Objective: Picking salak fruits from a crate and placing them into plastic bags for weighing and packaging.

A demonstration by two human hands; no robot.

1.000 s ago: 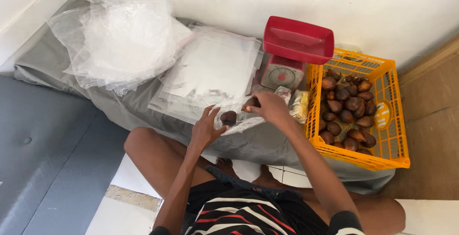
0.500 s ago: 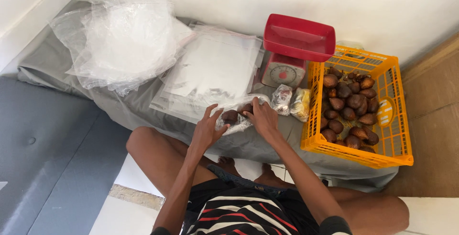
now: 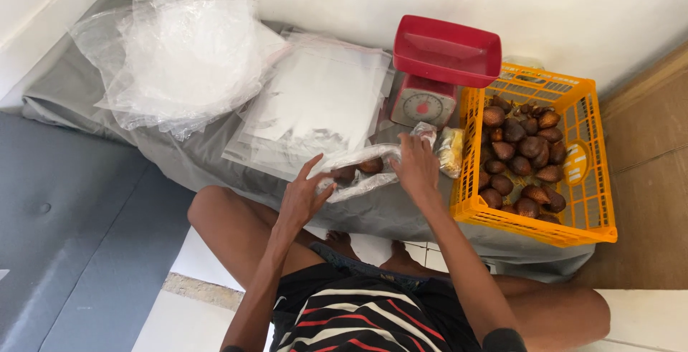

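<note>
While the left hand (image 3: 301,198) pinches one end, right-hand fingers (image 3: 414,153) grip the clear fruit bag (image 3: 358,168) between them.

White wall (image 3: 573,8), grey cloth (image 3: 86,101), wooden floor (image 3: 645,151).

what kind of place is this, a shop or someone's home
Probably a home floor used as a small fruit-packing spot. A red kitchen scale, an orange crate of brown scaly fruit and clear plastic bags lie on a grey sheet.

A black garment (image 3: 373,320) striped in white and red is being worn; both forearms, hands and the crossed legs are being left bare.
</note>
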